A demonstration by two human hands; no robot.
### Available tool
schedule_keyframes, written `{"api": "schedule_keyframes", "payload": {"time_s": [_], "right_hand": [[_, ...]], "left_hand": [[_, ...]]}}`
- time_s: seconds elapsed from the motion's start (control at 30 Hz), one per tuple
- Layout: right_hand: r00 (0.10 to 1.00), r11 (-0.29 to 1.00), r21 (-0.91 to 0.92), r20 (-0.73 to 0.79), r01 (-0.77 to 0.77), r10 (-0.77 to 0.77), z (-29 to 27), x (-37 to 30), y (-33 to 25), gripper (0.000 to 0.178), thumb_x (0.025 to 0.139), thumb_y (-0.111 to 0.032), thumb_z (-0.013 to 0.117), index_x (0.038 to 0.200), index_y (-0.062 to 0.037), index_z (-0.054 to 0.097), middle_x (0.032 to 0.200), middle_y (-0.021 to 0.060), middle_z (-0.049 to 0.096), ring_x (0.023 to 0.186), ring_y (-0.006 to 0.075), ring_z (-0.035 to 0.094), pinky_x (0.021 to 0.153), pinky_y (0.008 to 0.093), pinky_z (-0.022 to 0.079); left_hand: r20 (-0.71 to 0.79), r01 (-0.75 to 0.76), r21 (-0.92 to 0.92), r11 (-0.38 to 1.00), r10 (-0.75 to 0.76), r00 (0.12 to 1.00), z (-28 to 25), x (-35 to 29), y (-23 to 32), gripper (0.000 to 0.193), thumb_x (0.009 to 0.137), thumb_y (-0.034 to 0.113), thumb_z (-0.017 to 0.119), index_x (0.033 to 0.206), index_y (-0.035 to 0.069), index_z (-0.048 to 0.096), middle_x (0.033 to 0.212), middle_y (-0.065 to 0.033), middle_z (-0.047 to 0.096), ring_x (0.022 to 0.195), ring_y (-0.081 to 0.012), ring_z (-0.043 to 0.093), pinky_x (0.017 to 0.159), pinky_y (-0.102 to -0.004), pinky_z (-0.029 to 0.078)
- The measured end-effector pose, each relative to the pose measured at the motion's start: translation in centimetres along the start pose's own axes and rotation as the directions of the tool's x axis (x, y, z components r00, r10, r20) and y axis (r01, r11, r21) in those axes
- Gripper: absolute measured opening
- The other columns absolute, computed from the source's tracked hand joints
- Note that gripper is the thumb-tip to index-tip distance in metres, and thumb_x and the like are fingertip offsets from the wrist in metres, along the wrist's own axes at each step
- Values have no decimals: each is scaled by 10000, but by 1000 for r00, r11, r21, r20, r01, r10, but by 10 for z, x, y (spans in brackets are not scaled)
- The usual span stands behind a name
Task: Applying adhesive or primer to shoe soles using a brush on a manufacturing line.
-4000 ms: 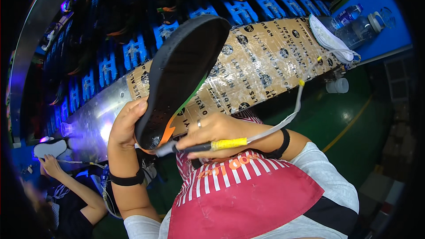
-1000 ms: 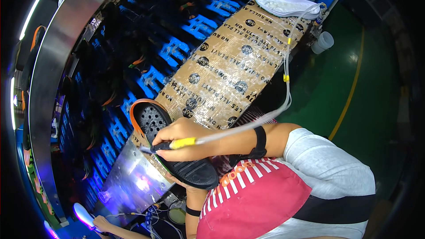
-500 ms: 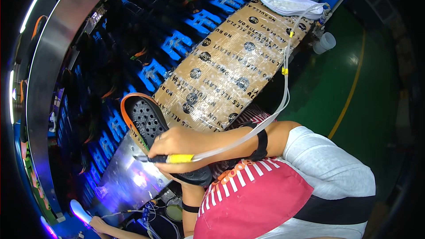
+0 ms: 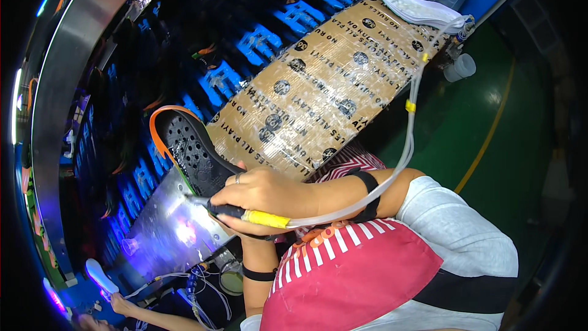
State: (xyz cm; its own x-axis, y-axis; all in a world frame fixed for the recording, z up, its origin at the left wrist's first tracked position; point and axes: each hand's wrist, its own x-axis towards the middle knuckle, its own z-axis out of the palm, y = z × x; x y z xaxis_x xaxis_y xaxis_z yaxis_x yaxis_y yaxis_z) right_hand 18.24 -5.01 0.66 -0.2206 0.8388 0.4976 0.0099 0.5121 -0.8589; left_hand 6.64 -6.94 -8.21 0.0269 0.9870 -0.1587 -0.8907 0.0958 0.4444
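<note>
A black perforated shoe sole [image 4: 184,144] with an orange and green rim tilts over the bench at the centre left. My right hand [image 4: 263,193] is closed around a pen-shaped black tool [image 4: 226,209] with a thin metal tip and yellow tape at its back. The tip lies close by the sole's green edge; contact cannot be made out. A clear tube [image 4: 404,159] runs from the tool along my right forearm. My left forearm [image 4: 260,254] reaches up beneath; my left hand is mostly hidden behind the sole and right hand, holding the sole.
Cardboard [image 4: 312,92] under clear film covers the bench, with a white sole [image 4: 419,9] at its far end. A plastic cup [image 4: 460,67] hangs beside it. Blue holders [image 4: 257,43] line the dark conveyor. At lower left, a co-worker's hand [image 4: 122,304] holds a pale sole [image 4: 101,276].
The black sole has shifted left and slightly up in the picture. My right hand and the tool have turned, with the tip higher along the rim. The whole view has shifted slightly.
</note>
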Motion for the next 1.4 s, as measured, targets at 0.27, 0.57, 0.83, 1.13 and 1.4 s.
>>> {"api": "schedule_keyframes", "payload": {"time_s": [0.27, 0.57, 0.83, 1.13, 1.4], "right_hand": [[984, 995, 9, 149, 99, -99, -7, -7, -1, 181, 724, -189, 623, 854, -62, 625, 779, 108, 625, 764, 265, 616, 786, 392, 448], [958, 984, 168, 268, 61, -105, -6, -14, 4, 222, 734, -169, 660, 918, -47, 638, 774, 120, 636, 696, 259, 627, 658, 328, 496], [941, 986, 169, 335, -5, -52, -6, -17, 5, 256, 748, -165, 672, 973, -46, 643, 759, 125, 619, 684, 245, 612, 606, 312, 483], [898, 981, 193, 428, 25, -107, -14, -21, 10, 283, 748, -164, 685, 996, -39, 626, 753, 107, 613, 633, 266, 599, 571, 318, 474], [894, 991, 117, 433, 69, -113, -21, -16, 10, 315, 737, -158, 693, 1024, -56, 614, 719, 101, 580, 612, 252, 577, 547, 314, 460]], "left_hand": [[47, 165, -157, 974, -160, 986, -17, 6, 22, 439, 913, 367, 397, 1317, 196, 374, 1317, -126, 411, 1072, -330, 477, 908, -474, 402], [234, 115, -193, 974, -69, 970, 6, 9, 36, 543, 876, 365, 465, 1339, 118, 326, 1340, -115, 378, 1142, -304, 443, 921, -475, 394], [405, 111, -111, 988, -57, 912, 10, 18, 47, 475, 878, 308, 473, 1304, 116, 388, 1346, -119, 374, 1170, -289, 414, 970, -463, 339], [383, 42, -120, 992, 7, 924, 15, 15, 64, 821, 760, 447, 627, 1334, -9, 258, 1310, -206, 354, 1164, -322, 402, 995, -444, 337], [539, 101, -162, 982, 2, 843, 21, 13, 73, 700, 830, 355, 574, 1328, -23, 260, 1224, -293, 380, 1121, -397, 428, 962, -467, 382]]}}
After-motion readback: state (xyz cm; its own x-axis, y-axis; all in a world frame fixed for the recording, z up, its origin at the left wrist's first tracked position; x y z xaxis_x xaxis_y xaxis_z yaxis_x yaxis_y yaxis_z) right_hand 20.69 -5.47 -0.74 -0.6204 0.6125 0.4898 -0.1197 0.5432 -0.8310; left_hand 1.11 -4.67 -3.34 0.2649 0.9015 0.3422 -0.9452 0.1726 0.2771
